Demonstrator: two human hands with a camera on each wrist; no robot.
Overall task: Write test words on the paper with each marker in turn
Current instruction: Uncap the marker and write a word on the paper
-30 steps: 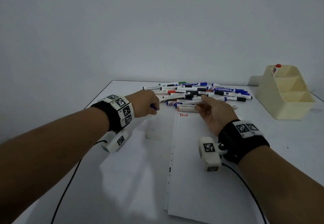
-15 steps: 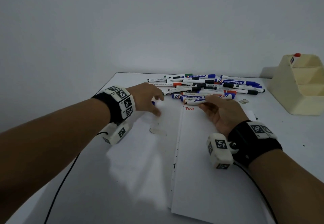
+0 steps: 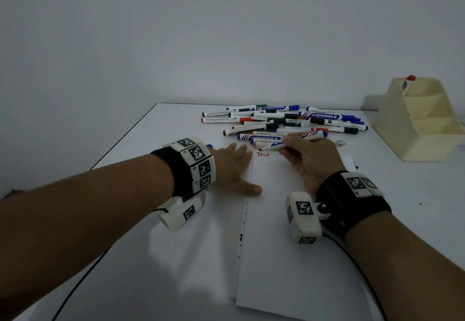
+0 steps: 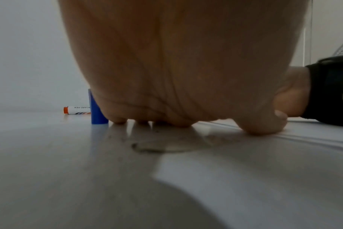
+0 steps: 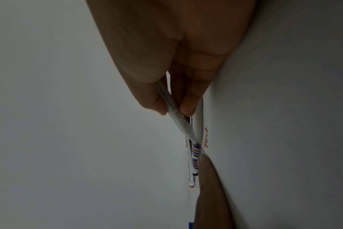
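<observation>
Since a second ago the left hand (image 3: 232, 169) has gone from curled near the blue cap (image 4: 97, 108) to flat, fingers spread, on the paper's (image 3: 289, 257) left edge, cap standing at its nine o'clock. One red "Test" (image 3: 263, 154) is written (the pile (image 3: 289, 122) at twelve o'clock apparently awaits). The right hand (image 3: 310, 159) pinches an uncapped marker (image 3: 293, 140), tip just above that word.
</observation>
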